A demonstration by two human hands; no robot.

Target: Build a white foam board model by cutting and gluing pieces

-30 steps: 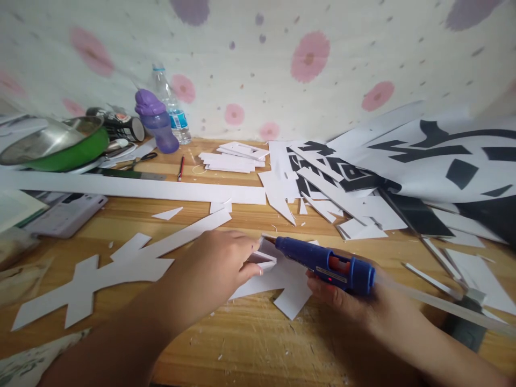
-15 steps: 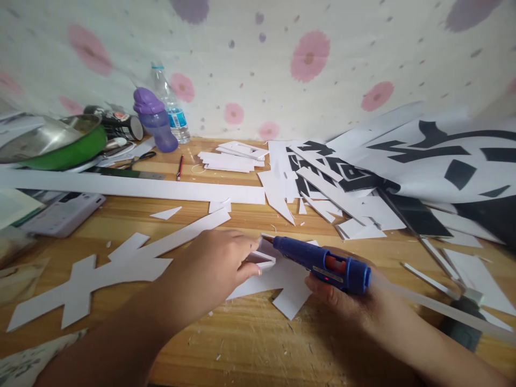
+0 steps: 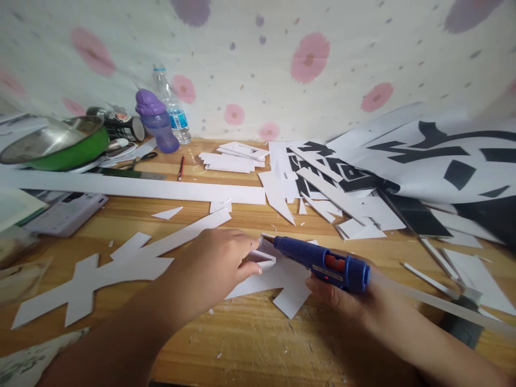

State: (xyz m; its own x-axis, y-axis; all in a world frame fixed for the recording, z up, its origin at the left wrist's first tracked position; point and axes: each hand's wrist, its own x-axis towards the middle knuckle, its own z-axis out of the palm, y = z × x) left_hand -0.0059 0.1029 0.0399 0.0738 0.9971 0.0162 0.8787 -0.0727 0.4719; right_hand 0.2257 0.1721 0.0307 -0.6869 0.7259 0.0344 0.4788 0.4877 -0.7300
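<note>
In the middle of the desk my left hand (image 3: 220, 263) is closed on a small white foam-board piece (image 3: 266, 260), with thumb and fingers on its edges. It stands on or just over a flat white cut-out shape (image 3: 292, 293), partly hidden by my hands. My right hand (image 3: 342, 301) is wrapped round a blue hot glue gun (image 3: 318, 260) with a small red light lit. Its nozzle points left and is right by the fingertips of my left hand and the white piece. A long translucent glue stick (image 3: 435, 303) sticks out of the gun's rear.
A white cut-out shape (image 3: 105, 274) lies left, below a long white strip (image 3: 161, 189). White offcuts (image 3: 342, 199) and a black-and-white printed sheet (image 3: 455, 156) cover the right. Behind stand a purple cup (image 3: 161, 126), a water bottle (image 3: 177, 115) and a green pan (image 3: 76, 148).
Both hands, the glue gun and the white piece stay practically where they were. The view has shifted very slightly.
</note>
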